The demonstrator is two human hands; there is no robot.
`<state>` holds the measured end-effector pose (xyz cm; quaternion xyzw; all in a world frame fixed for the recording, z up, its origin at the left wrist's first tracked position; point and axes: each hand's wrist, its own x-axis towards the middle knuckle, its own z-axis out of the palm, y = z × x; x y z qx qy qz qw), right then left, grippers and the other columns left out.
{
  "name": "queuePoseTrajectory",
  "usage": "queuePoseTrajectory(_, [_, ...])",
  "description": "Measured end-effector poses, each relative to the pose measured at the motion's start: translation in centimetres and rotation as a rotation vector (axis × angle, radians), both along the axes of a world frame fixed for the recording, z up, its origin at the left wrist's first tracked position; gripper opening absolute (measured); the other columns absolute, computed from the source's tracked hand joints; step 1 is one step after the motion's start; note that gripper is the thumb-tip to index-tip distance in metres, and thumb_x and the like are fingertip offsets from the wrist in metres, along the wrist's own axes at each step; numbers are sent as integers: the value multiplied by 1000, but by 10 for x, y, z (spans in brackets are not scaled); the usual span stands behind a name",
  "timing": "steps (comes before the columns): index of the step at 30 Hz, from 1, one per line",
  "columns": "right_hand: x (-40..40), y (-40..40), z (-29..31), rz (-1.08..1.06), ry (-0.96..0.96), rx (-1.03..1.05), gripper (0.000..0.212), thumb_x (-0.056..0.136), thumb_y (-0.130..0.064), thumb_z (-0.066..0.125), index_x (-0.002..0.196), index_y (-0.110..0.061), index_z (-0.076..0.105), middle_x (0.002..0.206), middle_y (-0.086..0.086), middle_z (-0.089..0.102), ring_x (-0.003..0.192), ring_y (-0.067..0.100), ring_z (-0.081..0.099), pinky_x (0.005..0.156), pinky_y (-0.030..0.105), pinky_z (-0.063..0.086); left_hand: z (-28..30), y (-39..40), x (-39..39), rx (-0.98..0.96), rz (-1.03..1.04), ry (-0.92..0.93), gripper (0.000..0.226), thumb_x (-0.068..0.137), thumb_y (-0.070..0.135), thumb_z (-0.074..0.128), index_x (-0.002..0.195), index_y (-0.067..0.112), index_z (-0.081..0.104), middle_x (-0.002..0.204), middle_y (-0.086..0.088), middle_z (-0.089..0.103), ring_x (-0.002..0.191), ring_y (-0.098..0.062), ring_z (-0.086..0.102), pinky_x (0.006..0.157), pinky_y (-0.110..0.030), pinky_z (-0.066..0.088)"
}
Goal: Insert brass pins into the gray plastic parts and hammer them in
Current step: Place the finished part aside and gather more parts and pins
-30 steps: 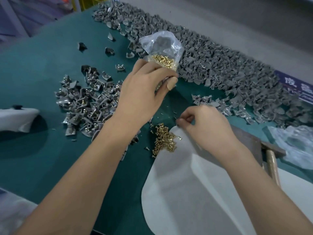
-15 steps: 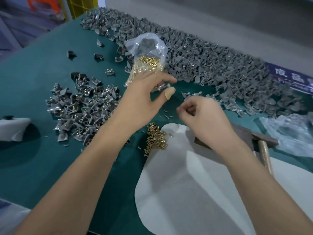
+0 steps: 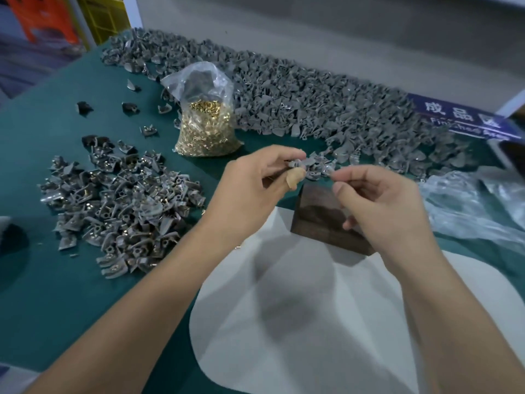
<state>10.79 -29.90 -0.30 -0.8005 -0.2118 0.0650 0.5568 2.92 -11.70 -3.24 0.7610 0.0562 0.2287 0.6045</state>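
While the left hand (image 3: 250,186) pinched a gray part (image 3: 297,163), the right hand (image 3: 380,203) pinched what was presumably a pin, too small to see; insertion called for aligning it with the hole.

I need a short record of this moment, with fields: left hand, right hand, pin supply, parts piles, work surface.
left hand: left hand pinches a gray plastic part above the table
right hand: right hand has fingertips pinched close to that part; a pin there is too small to confirm
pin supply: clear bag of brass pins, upright on the green mat
parts piles: long gray heap at the back; smaller pile on the left
work surface: dark block on a white sheet
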Motion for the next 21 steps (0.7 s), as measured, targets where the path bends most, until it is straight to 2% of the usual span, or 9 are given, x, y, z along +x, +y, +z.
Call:
queuePoseTrajectory(3, [-1,-9,-1,15,-23,13,22,93,-8,72,89,-29,76,75,-8,70,51,3,56,43,18,48,-2,-14,6,10,8,-29,19,93,25,75,111,28,72,96,14,76,87,-2,73,77,-22,58])
queuePoseTrajectory(8, [5,-21,-2,14,-66,56,28,93,-6,71,91,-33,78,84,-4,74,49,4,56,44,15,46,4,-33,20,11,-50,-46,14,98,27,66,111,35,65,93,9,77,83,-13,75,76,-34,61])
queuePoseTrajectory(10, [9,-25,-4,13,-87,77,28,94,-5,70,97,-31,79,92,0,75,53,4,59,45,16,48,5,-38,27,10,-48,-44,11,100,26,64,109,32,65,93,8,77,81,-12,75,76,-33,61])
queuePoseTrajectory(13, [15,-32,-9,18,-115,114,28,94,-5,70,104,-29,80,95,-5,73,64,3,63,47,15,50,0,-42,31,-3,-53,-16,10,101,22,61,110,28,61,95,8,77,83,-9,75,77,-27,60])
queuePoseTrajectory(17, [16,-35,-16,7,-153,194,21,93,-9,74,106,-25,77,87,-5,73,70,8,65,50,19,53,-13,-44,25,4,-66,22,11,103,20,59,113,22,58,104,2,77,96,-12,74,88,-40,59])
queuePoseTrajectory(19, [14,-34,-19,9,-227,169,18,93,-14,75,99,-31,75,90,-10,72,76,10,68,56,23,55,-15,-44,22,30,-80,-6,11,103,21,59,113,25,58,109,5,74,103,-12,72,91,-37,57])
queuePoseTrajectory(21, [14,-32,-21,24,-329,95,17,92,-17,76,96,-33,74,95,-13,68,90,15,68,69,29,56,-16,-46,19,63,-117,-22,13,103,19,59,112,28,58,106,11,72,104,-12,70,88,-25,55])
